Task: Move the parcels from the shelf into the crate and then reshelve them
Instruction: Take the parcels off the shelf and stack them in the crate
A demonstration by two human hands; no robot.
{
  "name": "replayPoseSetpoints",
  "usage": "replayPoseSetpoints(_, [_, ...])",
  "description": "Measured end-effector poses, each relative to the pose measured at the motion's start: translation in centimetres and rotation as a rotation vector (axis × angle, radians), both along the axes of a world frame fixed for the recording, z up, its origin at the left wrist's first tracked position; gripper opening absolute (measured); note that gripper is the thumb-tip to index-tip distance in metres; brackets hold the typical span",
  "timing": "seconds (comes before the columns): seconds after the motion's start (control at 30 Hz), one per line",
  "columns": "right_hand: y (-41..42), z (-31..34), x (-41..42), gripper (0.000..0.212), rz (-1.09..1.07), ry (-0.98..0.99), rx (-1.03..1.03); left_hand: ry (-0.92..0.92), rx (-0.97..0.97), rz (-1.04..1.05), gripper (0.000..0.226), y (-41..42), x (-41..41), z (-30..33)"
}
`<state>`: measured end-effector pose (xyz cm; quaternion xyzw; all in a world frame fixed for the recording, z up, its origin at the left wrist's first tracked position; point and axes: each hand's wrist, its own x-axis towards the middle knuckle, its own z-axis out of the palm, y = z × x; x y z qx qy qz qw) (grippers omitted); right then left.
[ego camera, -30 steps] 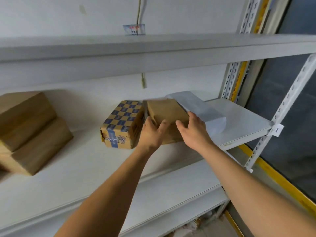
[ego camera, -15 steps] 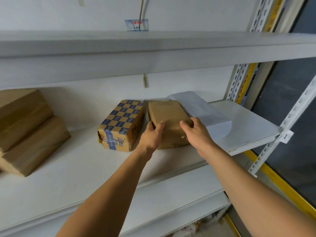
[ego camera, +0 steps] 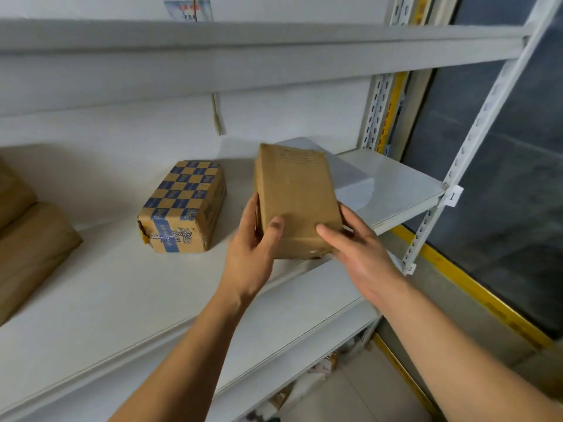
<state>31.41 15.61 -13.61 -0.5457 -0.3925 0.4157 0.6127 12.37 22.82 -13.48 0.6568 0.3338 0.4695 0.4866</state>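
The brown box has come away from the white packet and tilted up toward the shelf's front edge. The left hand grips its near left corner, thumb on top; the right hand grips the near right corner likewise. To its left a checkered box sits on the shelf, apart from it. Brown parcels lie far left.

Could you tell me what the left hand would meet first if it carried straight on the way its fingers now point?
The left hand already grips the plain brown parcel. Its fingers point up and back; beyond the parcel, the back wall probably comes first, though depth is unclear.
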Motion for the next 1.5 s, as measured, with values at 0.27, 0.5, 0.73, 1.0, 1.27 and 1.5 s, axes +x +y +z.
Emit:
replayPoseSetpoints(0.27, [-11.7,0.3,4.7,0.07,-0.207,-0.038,0.077,0.06,0.082,-0.217,0.061,-7.6,6.6,0.4])
replayPoseSetpoints(0.5, [-27.0,-4.5,12.6,0.056,-0.464,0.026,0.039,0.216,-0.028,-0.471,0.055,-18.4,18.2,-4.7])
replayPoseSetpoints(0.73, [-44.6,-13.3,18.4,0.066,-0.721,0.119,-0.141,0.428,-0.217,-0.778,0.045,-31.9,28.5,-13.0])
replayPoseSetpoints(1.0, [-57.1,-21.2,20.2,0.067,-0.977,0.255,-0.28,0.625,-0.481,-1.112,0.072,-42.4,36.2,-21.5])
replayPoseSetpoints(1.27, [-61.0,-27.1,24.1,0.059,-1.083,0.336,-0.351,0.843,-0.358,-1.164,0.068,-47.0,43.2,-27.7])
replayPoseSetpoints(1.5, [-60.1,-32.7,27.2,0.071,-1.058,0.4,-0.406,1.124,0.239,-1.103,0.071,-46.1,45.8,-32.0])
